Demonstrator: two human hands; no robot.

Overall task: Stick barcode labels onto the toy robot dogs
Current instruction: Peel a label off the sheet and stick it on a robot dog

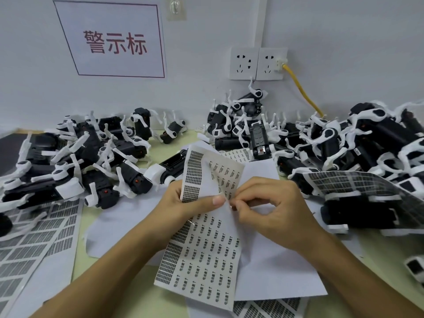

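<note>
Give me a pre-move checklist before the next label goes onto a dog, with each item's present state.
1. Label sheet held up off the table: ok, left hand grips it.
2. Right hand pinching at the sheet's edge: ok, fingertips meet there.
3. A label peeled fully free: cannot tell, the fingers hide it.
4. A toy robot dog within reach: ok, one lies just behind the sheet.
5. That dog held steady for sticking: not ok, both hands are on the sheet.
6. Labels left on the sheet: ok, many rows remain.
</note>
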